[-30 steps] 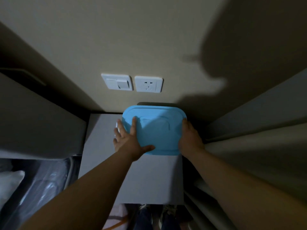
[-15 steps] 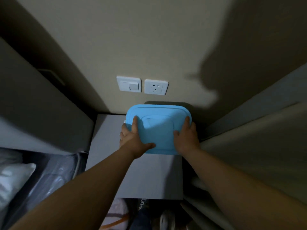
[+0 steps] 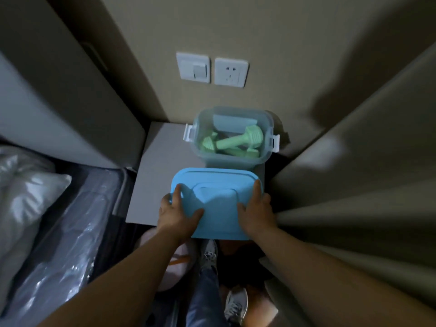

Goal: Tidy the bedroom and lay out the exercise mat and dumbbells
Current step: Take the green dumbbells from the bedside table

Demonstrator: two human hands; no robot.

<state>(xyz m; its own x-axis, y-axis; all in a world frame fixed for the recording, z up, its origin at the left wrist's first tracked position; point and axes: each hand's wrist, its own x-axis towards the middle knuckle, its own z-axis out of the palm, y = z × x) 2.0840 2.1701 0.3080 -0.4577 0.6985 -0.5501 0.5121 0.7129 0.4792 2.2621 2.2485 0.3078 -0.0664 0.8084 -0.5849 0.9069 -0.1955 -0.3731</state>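
Gripping the blue lid by its side edges, left hand and right hand hold it over the nightstand's near edge; green dumbbells lie beyond in the open bin at its far right corner.

wall switch, socket, pillow, sneakers

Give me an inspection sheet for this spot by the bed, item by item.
Surface: grey nightstand top, box at its back right.
Job's things: clear storage box open, green dumbbells inside; blue lid off, held nearer the person.
Clutter: nothing seen.
Grippers: left hand and right hand grip the lid's sides.
Cables: nothing seen.
Surroundings: wall switch, socket, pillow, plastic-wrapped mattress, curtain.
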